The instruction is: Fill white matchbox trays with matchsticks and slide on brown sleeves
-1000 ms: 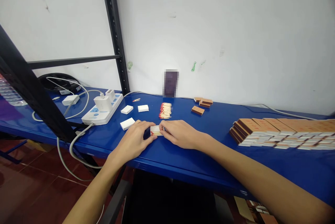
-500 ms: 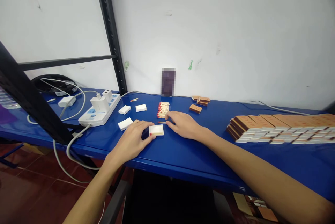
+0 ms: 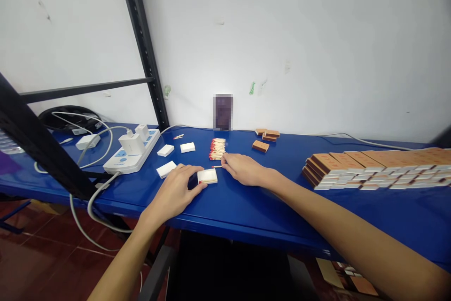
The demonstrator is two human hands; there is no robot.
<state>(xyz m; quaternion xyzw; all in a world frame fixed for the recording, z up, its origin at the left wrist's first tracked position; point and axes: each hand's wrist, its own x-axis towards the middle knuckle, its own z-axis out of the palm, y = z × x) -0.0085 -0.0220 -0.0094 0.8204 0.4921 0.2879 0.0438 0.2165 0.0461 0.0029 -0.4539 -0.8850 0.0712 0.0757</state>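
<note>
My left hand (image 3: 181,184) grips the left end of a small white matchbox tray (image 3: 208,175) between thumb and fingers. Red match heads show at the tray's near left corner. Just behind it, my right hand (image 3: 243,168) pinches the plain end of a single match (image 3: 216,166), whose red head points left. Beyond those fingers lies a pile of matches (image 3: 217,149), heads to the left. Three more white trays (image 3: 166,150) rest on the blue shelf to the left, one of them close to my left knuckles.
A few brown matchboxes (image 3: 260,146) lie at the back. Long stacked rows of matchboxes (image 3: 373,167) fill the right side. On the left are a white power strip (image 3: 132,153) with cables and a black upright post (image 3: 143,38). A dark blurred rectangle (image 3: 223,112) leans against the wall.
The fingers of my right hand have closed on the single match. My left hand keeps its hold on the tray. The whole view has shifted slightly.
</note>
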